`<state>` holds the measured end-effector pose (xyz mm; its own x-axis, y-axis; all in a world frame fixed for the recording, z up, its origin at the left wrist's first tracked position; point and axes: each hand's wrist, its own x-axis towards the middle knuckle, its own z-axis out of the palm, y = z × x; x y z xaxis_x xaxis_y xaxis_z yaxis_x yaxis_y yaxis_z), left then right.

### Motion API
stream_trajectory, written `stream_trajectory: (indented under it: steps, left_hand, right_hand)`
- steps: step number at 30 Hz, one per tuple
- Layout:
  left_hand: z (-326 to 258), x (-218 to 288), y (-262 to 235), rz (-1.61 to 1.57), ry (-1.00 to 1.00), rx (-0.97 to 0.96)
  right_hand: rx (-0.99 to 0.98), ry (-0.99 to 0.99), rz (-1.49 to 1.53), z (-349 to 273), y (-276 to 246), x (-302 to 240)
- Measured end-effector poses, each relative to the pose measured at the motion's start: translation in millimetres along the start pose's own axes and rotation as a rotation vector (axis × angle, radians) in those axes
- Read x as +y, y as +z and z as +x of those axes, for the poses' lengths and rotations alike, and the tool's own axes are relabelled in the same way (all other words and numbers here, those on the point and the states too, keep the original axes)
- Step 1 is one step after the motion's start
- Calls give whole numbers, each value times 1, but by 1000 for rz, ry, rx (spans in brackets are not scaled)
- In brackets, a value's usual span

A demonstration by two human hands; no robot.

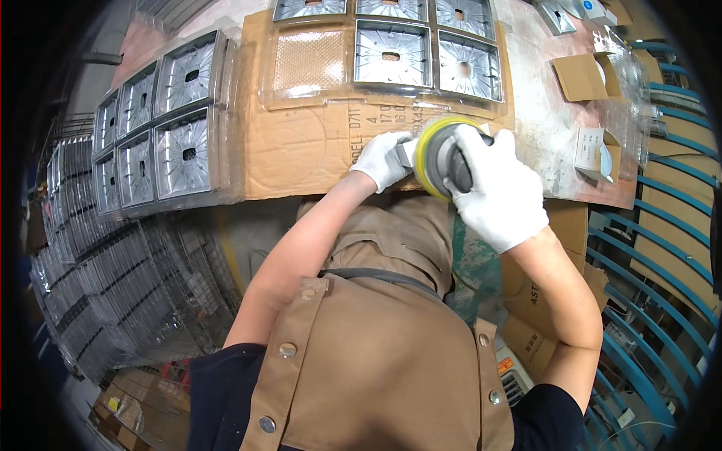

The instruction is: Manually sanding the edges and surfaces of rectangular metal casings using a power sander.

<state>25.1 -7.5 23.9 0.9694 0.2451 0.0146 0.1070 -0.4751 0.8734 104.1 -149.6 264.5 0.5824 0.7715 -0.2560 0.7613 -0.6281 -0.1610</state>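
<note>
My right hand [502,192], in a white glove, is wrapped round the grey body of a round sander [456,171] with a yellow-rimmed disc. The disc faces left, tilted on edge, over the near edge of the cardboard-covered table. My left hand [385,161], also gloved in white, grips a silvery metal part [408,153] right beside the disc. Most of that part is hidden by the glove and the sander, and I cannot tell whether the disc touches it. Beyond my hands, a clear plastic tray [310,96] holds several square metal housings [392,55].
Another tray of square metal housings [188,154] is at the left of the table, above stacked clear plastic trays [128,301]. Cardboard [293,150] covers the table's middle. Small opened boxes [583,77] lie at the right, near blue curved rails [673,233].
</note>
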Motion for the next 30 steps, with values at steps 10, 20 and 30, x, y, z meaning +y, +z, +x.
stream_trajectory:
  steps: [10,20,30]
  left_hand:
    - [1,-25,20,-1833,-697,40]
    - [-1,-37,31,-223,-79,-9]
    - [-3,-38,27,-989,-366,22]
  right_hand:
    - [213,239,-114,16,-25,93]
    - [153,20,-85,56,-28,57]
    - [1,33,-160,72,-40,49]
